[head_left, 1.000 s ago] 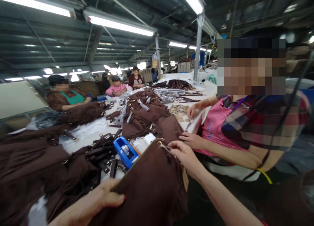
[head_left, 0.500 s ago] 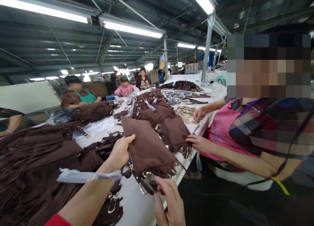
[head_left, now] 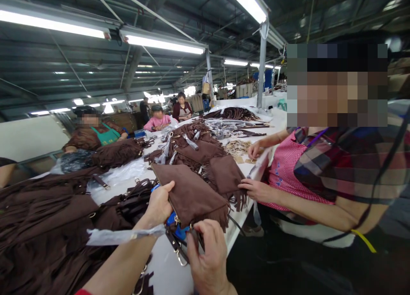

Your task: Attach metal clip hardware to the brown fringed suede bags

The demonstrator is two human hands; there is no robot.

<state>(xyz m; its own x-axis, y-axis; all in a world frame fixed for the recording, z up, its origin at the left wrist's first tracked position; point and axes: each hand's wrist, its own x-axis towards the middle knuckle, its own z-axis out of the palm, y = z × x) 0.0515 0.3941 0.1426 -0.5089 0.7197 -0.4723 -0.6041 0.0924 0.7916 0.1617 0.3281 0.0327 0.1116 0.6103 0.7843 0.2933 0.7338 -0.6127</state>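
Factory workshop for soft goods, identified by a long white worktable (head_left: 171,267) loaded with brown fringed bags (head_left: 198,153) of one repeated kind, a sheaf of dark straps (head_left: 233,112), a pile of small tan pieces (head_left: 238,147) and crumpled clear plastic sheeting (head_left: 124,172). Several people are placed around the table, among them a worker in a green apron (head_left: 107,135) and another in a pink checked apron (head_left: 283,171). Rows of fluorescent tubes (head_left: 163,44) and plain metal posts (head_left: 262,68) mark an open industrial hall under a dark roof with exposed framing (head_left: 83,60).
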